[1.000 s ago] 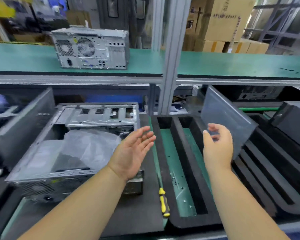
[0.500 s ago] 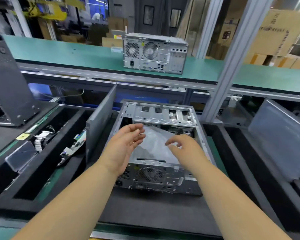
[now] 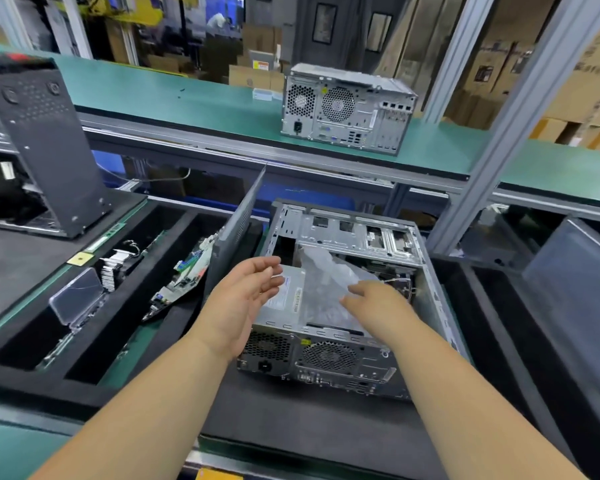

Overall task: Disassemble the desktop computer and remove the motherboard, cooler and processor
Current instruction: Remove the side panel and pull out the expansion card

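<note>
Neither hand has hold of anything: my left hand (image 3: 246, 299) hangs open, palm turned inward with the fingers straight, at the left rim of the open desktop case (image 3: 426, 271), and my right hand (image 3: 374, 303) reaches in palm down, fingers relaxed and spread, just over the crumpled clear plastic sheet (image 3: 326, 275) that lies inside; whether the fingertips touch it yet I cannot tell. A second ago both hands were out over the foam trays to the right, beside a grey panel; they have since swung across, and the case now sits at the centre of the frame with its rear fans and ports facing me. I read that as the side cover being off and set away, so the work turns to the interior. The power supply (image 3: 284, 306) fills the near left corner, loose wires (image 3: 400, 285) show at the right, and the plastic hides most of what lies beneath, so I cannot see the motherboard, cooler or processor. Clearing that sheet looks like the step in hand. Further out, a side panel (image 3: 239, 223) leans upright against the case's left, circuit boards (image 3: 184, 275) lie in the black foam tray (image 3: 84, 382) at centre left, and a second closed computer (image 3: 347, 109) stands on the green shelf (image 3: 187, 98) in the upper middle.
</note>
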